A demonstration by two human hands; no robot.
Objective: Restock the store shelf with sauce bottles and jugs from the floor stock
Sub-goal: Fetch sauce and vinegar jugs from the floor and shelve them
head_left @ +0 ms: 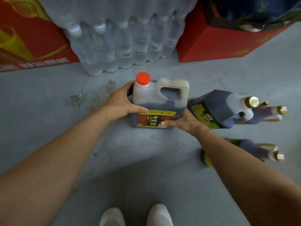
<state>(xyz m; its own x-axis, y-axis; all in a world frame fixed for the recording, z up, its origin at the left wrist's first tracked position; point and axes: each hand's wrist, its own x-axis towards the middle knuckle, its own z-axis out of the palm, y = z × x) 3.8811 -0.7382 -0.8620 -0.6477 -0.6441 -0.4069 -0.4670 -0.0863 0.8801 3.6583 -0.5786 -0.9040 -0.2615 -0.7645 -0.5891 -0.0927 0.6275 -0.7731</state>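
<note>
Fingers, left hand [121,104]: wrapped round the left side of the red-capped jug [158,103], thumb laid across the top edge of its label [154,119].
Fingers, right hand [180,121]: pressed against the jug's lower right corner, thumb on the label; the rest lie behind the jug, hidden.
Red-capped jug: centre of the frame, on the grey floor [146,160]; dark liquid, translucent moulded handle at its upper right, orange-red cap [143,78] at its upper left. Whether its base touches the floor cannot be told.
Gold-capped jug [223,110]: just right of the held jug, green-and-yellow label, cap pointing to the right edge of the frame.
Smaller gold-capped bottles [267,112]: right of that jug; another group [254,150] at lower right, partly behind the right forearm.
Shrink-wrapped water bottles [120,38]: upper centre, standing on the floor.
Red cartons: one at upper left [29,33], one at upper right [219,41].
White shoes [135,216]: bottom centre of the frame.
</note>
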